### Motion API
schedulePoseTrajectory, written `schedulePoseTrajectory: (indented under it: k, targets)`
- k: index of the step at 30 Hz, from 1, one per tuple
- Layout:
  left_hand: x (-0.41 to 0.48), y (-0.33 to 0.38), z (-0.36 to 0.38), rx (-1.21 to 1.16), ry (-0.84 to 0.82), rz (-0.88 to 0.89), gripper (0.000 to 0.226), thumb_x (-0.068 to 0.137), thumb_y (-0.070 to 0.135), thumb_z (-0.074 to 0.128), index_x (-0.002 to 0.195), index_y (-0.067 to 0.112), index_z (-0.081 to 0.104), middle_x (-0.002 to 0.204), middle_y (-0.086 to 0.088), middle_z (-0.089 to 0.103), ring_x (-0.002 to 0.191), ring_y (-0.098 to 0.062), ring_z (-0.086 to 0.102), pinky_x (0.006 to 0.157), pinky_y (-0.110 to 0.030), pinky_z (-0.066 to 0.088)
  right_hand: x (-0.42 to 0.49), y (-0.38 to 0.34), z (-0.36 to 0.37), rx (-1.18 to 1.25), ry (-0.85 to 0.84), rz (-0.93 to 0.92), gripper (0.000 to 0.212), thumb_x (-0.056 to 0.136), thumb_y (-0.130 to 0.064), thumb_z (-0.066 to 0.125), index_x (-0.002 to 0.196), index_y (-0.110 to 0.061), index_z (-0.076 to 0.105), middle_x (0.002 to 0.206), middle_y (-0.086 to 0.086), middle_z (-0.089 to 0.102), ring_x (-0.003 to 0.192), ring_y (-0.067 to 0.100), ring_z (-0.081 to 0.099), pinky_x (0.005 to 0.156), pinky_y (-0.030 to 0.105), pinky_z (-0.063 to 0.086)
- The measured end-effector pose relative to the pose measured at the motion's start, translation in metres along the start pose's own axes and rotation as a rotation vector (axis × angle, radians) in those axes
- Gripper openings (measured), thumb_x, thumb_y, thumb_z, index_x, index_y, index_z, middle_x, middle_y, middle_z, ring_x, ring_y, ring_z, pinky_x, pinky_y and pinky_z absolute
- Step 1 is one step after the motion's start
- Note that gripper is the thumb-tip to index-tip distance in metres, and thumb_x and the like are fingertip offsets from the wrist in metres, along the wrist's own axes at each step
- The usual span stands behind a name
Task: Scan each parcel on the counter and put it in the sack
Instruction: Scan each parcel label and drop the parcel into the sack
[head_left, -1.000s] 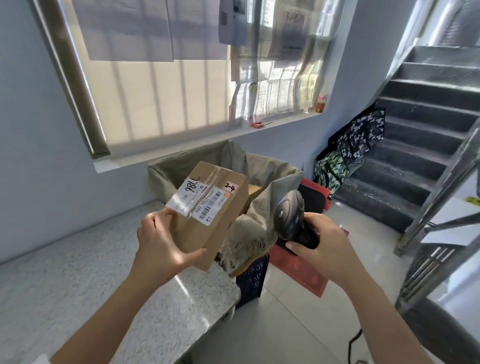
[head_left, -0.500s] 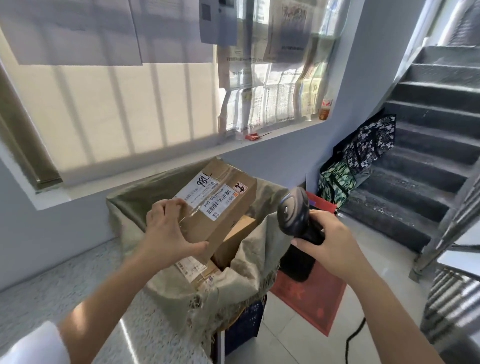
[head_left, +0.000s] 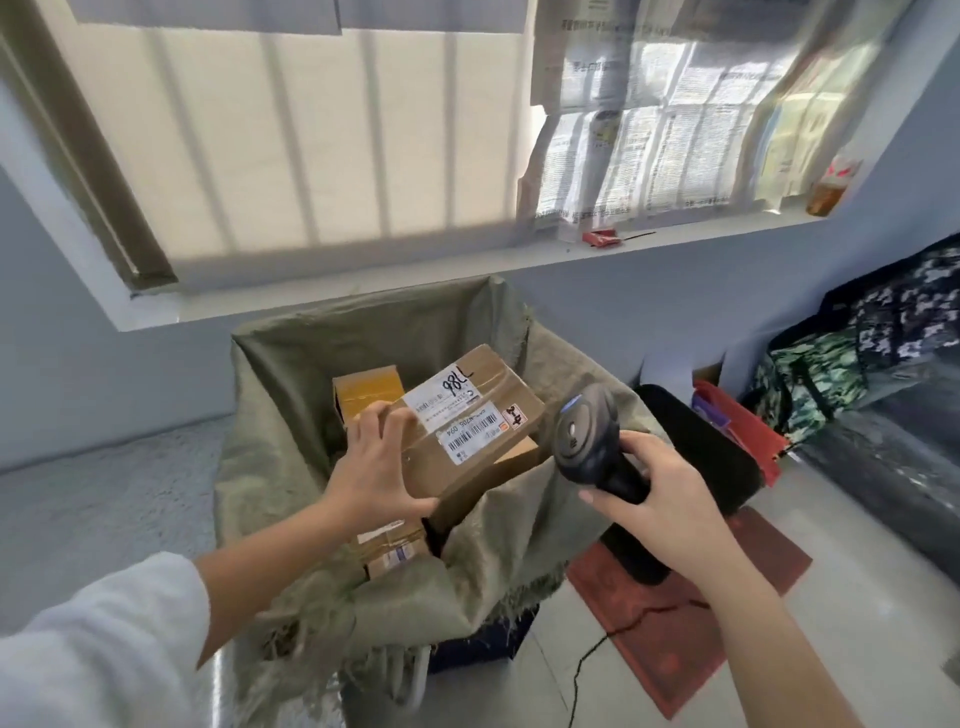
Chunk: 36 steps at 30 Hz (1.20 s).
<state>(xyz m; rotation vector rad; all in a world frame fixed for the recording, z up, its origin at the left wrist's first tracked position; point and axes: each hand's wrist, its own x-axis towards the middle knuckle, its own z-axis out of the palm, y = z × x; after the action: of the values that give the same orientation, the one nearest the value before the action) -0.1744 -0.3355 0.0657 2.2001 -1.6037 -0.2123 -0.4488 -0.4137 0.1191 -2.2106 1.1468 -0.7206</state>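
Note:
My left hand grips a brown cardboard parcel by its near left corner, label side up, marked "98L" with a barcode. The parcel hangs inside the mouth of the open olive-green woven sack, just above other boxes. One taped box stands at the back of the sack, another labelled box lies lower at the front. My right hand holds a dark handheld barcode scanner upright to the right of the parcel, its head level with the box.
A speckled stone counter lies at the left, touching the sack. A black stool and a red mat are right of the sack. Patterned bags sit by the wall. The scanner cable trails on the tiled floor.
My left hand has carried the parcel rightward off the counter and lowered it into the sack's mouth, turning it flatter. My right hand with the scanner stayed beside it. The view tilted down toward the sack.

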Motion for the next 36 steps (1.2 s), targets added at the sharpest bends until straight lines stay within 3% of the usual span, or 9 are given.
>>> schedulePoseTrajectory:
  k: [5, 12, 18, 24, 26, 31, 36]
  targets:
    - [0.027, 0.033, 0.026, 0.101, 0.021, -0.013, 0.098, 0.060, 0.050, 0.080, 0.136, 0.020, 0.025, 0.143, -0.006, 0.013, 0.133, -0.025, 0.010, 0.089, -0.036, 0.048, 0.014, 0.025, -0.019, 0.053, -0.032, -0.044, 0.043, 0.071, -0.025, 0.079, 0.104, -0.032, 0.053, 0.100, -0.024, 0.052, 0.094, -0.012, 0.050, 0.076, -0.005, 0.033]
    - [0.050, 0.048, 0.053, 0.173, -0.210, 0.069, 0.098, 0.063, 0.050, 0.078, 0.137, 0.021, 0.021, 0.147, -0.008, 0.007, 0.137, -0.028, 0.005, 0.102, -0.041, 0.042, 0.028, 0.046, -0.023, 0.110, -0.066, -0.037, 0.042, 0.071, -0.021, 0.079, 0.102, -0.032, 0.053, 0.099, -0.025, 0.051, 0.095, -0.025, 0.045, 0.077, -0.005, 0.033]
    - [0.057, 0.038, 0.056, 0.108, -0.334, 0.013, 0.099, 0.063, 0.050, 0.078, 0.138, 0.023, 0.020, 0.150, -0.003, 0.007, 0.140, -0.026, 0.003, 0.110, -0.040, 0.029, 0.043, 0.052, -0.021, 0.088, -0.074, -0.013, 0.043, 0.070, -0.022, 0.079, 0.100, -0.033, 0.050, 0.096, -0.022, 0.050, 0.088, -0.017, 0.047, 0.072, -0.006, 0.032]
    - [0.054, 0.031, 0.056, 0.103, -0.494, 0.109, 0.101, 0.064, 0.057, 0.075, 0.140, 0.028, 0.016, 0.150, 0.002, 0.007, 0.141, -0.026, 0.003, 0.115, -0.042, 0.021, 0.053, 0.055, -0.015, 0.068, -0.105, 0.003, 0.042, 0.070, -0.021, 0.080, 0.105, -0.027, 0.057, 0.101, -0.014, 0.052, 0.088, -0.014, 0.047, 0.072, -0.006, 0.032]
    - [0.049, 0.034, 0.056, 0.133, -0.507, 0.136, 0.102, 0.063, 0.058, 0.074, 0.141, 0.029, 0.014, 0.151, 0.003, 0.003, 0.141, -0.026, 0.002, 0.114, -0.040, 0.024, 0.054, 0.055, -0.014, 0.074, -0.110, 0.007, 0.042, 0.069, -0.022, 0.080, 0.103, -0.028, 0.056, 0.100, -0.013, 0.053, 0.087, -0.012, 0.048, 0.071, -0.006, 0.032]
    - [0.029, 0.051, 0.060, 0.260, -0.339, 0.233, 0.103, 0.064, 0.059, 0.072, 0.142, 0.024, 0.014, 0.147, -0.002, 0.002, 0.136, -0.026, 0.002, 0.106, -0.038, 0.037, 0.055, 0.056, -0.015, 0.095, -0.088, 0.036, 0.044, 0.069, -0.020, 0.080, 0.108, -0.020, 0.060, 0.101, -0.008, 0.056, 0.089, 0.006, 0.052, 0.071, -0.004, 0.033]
    - [0.020, 0.052, 0.068, 0.129, -0.398, 0.144, 0.101, 0.063, 0.058, 0.073, 0.139, 0.025, 0.016, 0.146, 0.001, 0.006, 0.136, -0.024, 0.007, 0.107, -0.039, 0.038, 0.054, 0.054, -0.017, 0.111, -0.087, 0.048, 0.040, 0.069, -0.020, 0.079, 0.101, -0.025, 0.056, 0.096, -0.012, 0.054, 0.083, -0.003, 0.051, 0.069, -0.005, 0.033]
